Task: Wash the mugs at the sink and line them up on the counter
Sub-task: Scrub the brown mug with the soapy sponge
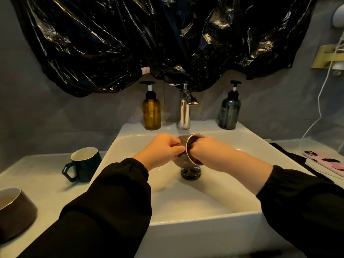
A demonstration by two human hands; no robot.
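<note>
A brown mug lies tilted on its side over the drain of the white sink. My left hand grips its outside, fingers curled round the wall. My right hand reaches into the mug's mouth, its fingers hidden inside. On the counter to the left stands a dark green mug, upright, with an angular handle facing me. A second brown mug sits at the near left edge, partly cut off.
The chrome faucet stands behind the basin between an amber pump bottle and a dark pump bottle. The black drain plug is below the mug. A pink phone lies on a dark cloth at right.
</note>
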